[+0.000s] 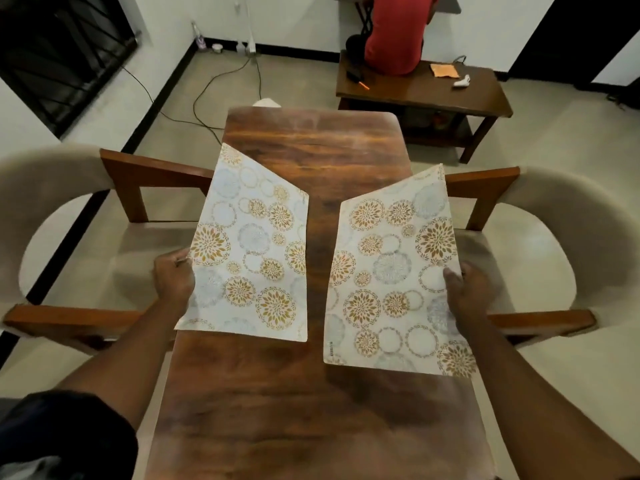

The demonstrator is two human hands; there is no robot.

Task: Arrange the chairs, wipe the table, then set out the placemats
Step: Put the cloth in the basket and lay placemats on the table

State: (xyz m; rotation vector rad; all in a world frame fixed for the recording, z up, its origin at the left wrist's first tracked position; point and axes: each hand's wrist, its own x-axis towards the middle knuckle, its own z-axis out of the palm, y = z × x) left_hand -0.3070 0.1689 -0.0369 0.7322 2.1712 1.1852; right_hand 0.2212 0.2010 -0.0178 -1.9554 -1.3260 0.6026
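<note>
Overhead, dark wooden table (pixel 311 393), left fingers (pixel 173 277) grasping left placemat (pixel 249 251), right fingers (pixel 465 289) grasping right placemat (pixel 391 282), tiled floor (pixel 294 81).

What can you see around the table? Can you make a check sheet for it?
Surface: brown wooden table, bare where it shows.
Job's things: left mat and right mat, flower-patterned, each held over the table at its outer edge, tilted; whether they touch the wood cannot be told. A chair at the left side, another chair at the right.
Clutter: nothing seen on the table.
Hands: left hand grips the left mat; right hand grips the right mat.
Cables: black cables run across the floor beyond the table.
Surroundings: low table with small items; a person in a red shirt behind it; barred window at left.
</note>
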